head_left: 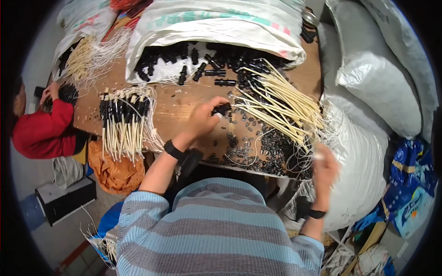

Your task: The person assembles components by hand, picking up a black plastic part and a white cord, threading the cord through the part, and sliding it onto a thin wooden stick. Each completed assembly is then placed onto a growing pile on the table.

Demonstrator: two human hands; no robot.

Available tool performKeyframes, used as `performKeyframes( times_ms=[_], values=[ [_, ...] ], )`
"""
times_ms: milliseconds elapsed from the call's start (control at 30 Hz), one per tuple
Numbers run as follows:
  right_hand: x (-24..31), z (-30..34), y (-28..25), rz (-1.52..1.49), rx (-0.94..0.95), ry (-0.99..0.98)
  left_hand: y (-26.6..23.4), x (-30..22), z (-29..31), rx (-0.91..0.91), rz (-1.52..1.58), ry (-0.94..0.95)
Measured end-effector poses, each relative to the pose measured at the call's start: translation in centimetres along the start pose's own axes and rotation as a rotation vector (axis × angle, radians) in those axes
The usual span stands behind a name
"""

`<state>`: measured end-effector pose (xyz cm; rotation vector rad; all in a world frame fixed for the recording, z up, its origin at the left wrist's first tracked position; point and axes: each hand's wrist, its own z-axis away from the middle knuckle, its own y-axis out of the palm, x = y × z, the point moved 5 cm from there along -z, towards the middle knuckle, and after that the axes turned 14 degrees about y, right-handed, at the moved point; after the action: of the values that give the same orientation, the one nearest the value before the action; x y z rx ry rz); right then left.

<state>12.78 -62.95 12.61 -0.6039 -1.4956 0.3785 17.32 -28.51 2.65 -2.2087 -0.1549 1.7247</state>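
Observation:
My left hand is over the middle of the table, its fingers closed on a black plastic housing. Off the table's right front corner, my right hand is smeared by motion, so its grip does not show. It is close to the loose white ends of a pile of cream-sleeved wires, which lies fanned across the right side. Small dark plastic pieces are scattered below that pile. Left of my left hand, a row of wires with black housings hangs partly over the table's front edge.
At the back, an open white sack spills black housings onto the brown tabletop. Full white sacks crowd the right side. A person in a red sleeve works at the left end. An orange bag stands below.

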Motion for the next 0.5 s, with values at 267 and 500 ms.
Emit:
performKeyframes(
  times_ms=[267, 500],
  values=[
    [1.2, 0.9, 11.5, -0.113, 0.406, 0.048, -1.3, 1.3, 2.8, -0.025, 0.087, -0.061],
    [2.9, 0.4, 12.5, 0.130, 0.446, -0.245, -1.2, -1.9, 2.0, -0.033, -0.476, 0.426]
  ],
)
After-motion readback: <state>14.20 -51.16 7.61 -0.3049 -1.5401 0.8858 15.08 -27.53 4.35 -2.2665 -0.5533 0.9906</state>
